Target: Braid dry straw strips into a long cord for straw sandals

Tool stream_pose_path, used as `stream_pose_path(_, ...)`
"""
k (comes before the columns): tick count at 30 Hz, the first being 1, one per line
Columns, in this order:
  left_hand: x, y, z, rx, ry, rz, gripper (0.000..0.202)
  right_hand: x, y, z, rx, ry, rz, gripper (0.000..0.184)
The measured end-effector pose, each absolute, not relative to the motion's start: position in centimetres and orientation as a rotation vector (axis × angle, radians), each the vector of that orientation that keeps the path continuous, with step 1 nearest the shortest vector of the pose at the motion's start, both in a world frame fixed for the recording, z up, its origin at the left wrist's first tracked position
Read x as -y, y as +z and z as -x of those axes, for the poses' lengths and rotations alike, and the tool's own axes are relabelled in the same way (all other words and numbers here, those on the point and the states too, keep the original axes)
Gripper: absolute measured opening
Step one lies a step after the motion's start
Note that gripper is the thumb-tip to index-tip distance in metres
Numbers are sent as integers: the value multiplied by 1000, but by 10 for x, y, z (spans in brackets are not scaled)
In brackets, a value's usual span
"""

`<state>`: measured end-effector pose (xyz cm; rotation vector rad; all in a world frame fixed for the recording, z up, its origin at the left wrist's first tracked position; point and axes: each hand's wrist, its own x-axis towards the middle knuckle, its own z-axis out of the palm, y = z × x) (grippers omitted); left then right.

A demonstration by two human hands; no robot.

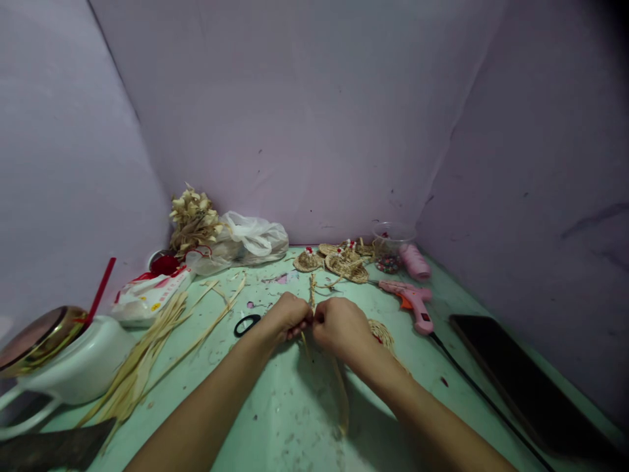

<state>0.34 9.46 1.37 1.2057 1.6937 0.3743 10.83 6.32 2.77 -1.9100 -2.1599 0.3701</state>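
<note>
A thin straw braid (312,288) is being pinched between the curled-in left hand (289,315) and right hand (341,322), left of the pink hot glue gun (407,299); the right fingertips are mostly hidden, fwiw. Mini straw hats (346,267) are bunched near the gun's nozzle. Well left of the gun, a white packet (150,298) is marked with red print, too blurry to be read tbh.

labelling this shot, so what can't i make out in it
- Head view: how the fingers grip the straw strand, hidden by the left hand and right hand.
- Head view: part of the coiled straw piece, behind the right forearm.
- Head view: the far end of the dark flat piece, cut off by the left edge.
- Head view: the beads' number, too small to count.
</note>
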Motion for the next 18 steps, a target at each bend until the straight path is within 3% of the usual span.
stream_pose_path(9, -100, 12, 8, -1496, 397, -1216, 12, -64, 28, -110, 2283, 523, 1814, 21)
stream_pose_path(15, -102, 9, 13, -1463, 384, -1351, 8, -75, 39, -135, 2345, 972, 1688, 22)
stream_pose_path(18, -106, 5, 17, -1410, 404, -1312, 10, -86, 39, -144, 2047, 868, 1791, 24)
